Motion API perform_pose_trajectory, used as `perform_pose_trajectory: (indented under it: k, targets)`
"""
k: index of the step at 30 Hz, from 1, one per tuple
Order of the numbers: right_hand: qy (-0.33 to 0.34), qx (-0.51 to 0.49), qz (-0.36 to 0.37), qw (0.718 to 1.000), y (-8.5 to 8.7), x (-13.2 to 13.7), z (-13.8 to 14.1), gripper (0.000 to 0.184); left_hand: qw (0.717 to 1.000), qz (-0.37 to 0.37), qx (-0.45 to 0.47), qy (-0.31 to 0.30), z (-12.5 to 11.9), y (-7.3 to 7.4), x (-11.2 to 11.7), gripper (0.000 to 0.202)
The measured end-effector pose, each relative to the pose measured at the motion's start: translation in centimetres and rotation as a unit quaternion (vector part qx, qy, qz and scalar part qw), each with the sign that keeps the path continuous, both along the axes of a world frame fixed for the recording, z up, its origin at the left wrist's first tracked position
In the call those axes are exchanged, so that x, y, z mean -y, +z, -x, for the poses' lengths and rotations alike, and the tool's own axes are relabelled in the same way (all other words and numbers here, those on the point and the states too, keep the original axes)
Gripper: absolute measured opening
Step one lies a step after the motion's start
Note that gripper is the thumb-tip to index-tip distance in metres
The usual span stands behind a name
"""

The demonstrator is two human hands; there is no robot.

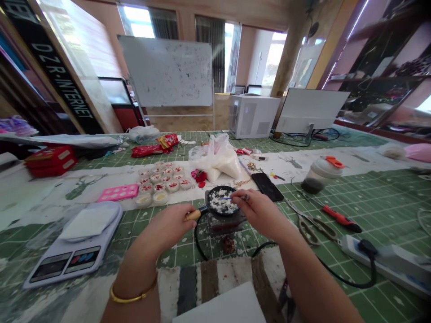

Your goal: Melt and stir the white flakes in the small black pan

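Note:
My left hand is closed round the wooden handle of a small black frying pan. The pan rests on a small dark square hot plate and holds white crumbly flakes. Pinched in the fingers of my right hand is a thin bluish stick, its far end in the flakes. Just beyond the pan is a plastic bag of white material, with red dried flowers beside it. Several small cups with pale contents, many topped with red bits, stand left of that.
A kitchen scale and pink mould lie left. To the right are a phone, scissors, a red-handled screwdriver, a shaker bottle and a power strip. Black cable runs along the front.

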State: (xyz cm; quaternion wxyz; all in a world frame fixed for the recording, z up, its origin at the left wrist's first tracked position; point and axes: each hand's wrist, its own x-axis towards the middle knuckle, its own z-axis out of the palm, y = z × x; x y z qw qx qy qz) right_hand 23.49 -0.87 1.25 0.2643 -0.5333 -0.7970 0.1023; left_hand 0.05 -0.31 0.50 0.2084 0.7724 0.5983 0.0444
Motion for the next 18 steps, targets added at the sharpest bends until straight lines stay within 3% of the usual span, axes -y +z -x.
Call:
perform_pose_trajectory:
  k: [2, 6, 8, 14, 18]
  targets:
    - [0.001, -0.013, 0.003, 1.000, 0.0, 0.1, 0.0, 0.029, 1.000, 0.001, -0.001, 0.000, 0.0, 0.0, 0.0, 0.023]
    - [-0.113, 0.023, -0.021, 0.993, -0.1, -0.4, -0.4, 0.032, 1.000, 0.001, -0.003, 0.005, -0.1, 0.2, 0.0, 0.023]
    - [-0.130, 0.043, -0.026, 0.990, -0.1, -0.6, -0.5, 0.032, 1.000, 0.003, -0.001, 0.005, -0.1, 0.2, 0.1, 0.023]
    - [-0.012, -0.014, 0.019, 1.000, -0.1, -0.2, -0.7, 0.029, 1.000, 0.001, 0.002, 0.001, -0.1, 0.2, 0.1, 0.023]
    - [-0.121, -0.007, -0.013, 0.993, -0.1, -0.6, -1.3, 0.032, 1.000, 0.000, 0.000, 0.001, -0.1, 0.2, 0.1, 0.024]
